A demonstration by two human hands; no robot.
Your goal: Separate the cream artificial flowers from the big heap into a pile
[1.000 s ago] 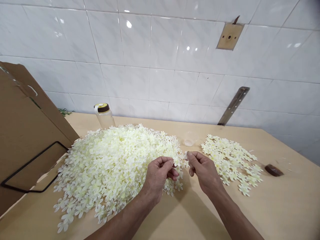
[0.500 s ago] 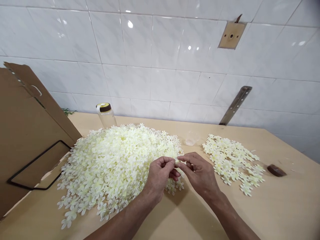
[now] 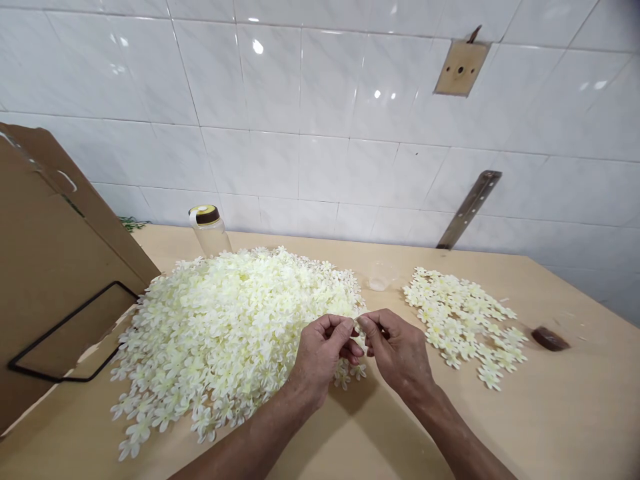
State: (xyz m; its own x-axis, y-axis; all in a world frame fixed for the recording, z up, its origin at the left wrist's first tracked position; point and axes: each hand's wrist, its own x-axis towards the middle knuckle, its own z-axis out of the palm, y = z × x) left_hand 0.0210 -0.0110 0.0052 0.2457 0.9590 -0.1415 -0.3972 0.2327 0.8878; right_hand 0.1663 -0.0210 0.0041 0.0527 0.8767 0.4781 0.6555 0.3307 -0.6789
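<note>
My left hand (image 3: 326,353) is closed in a pinch in front of a large heap of white-yellow artificial flowers (image 3: 230,320). Facing it, my right hand (image 3: 400,353) also pinches with thumb and forefinger. The fingertips of both hands nearly meet, and a tiny pale bit shows between them; the fingers hide most of it, so its kind is unclear. A few blossoms at the heap's right edge lie behind and below the fingers. To the right, a smaller flat spread of the same flowers (image 3: 463,320) rests on the table (image 3: 565,413).
Cardboard (image 3: 60,260) with a black wire frame (image 3: 70,313) stands at the left. Behind the heap is a clear bottle (image 3: 213,237) with a brown-yellow lid. A small transparent cup (image 3: 379,283) and a dark brown lump (image 3: 550,338) lie farther right. A metal bracket (image 3: 469,210) leans against the tiled wall (image 3: 325,100).
My right thumb and forefinger have closed together into a pinch near the left fingertips; before, the forefinger was stretched out. The view has shifted slightly.
</note>
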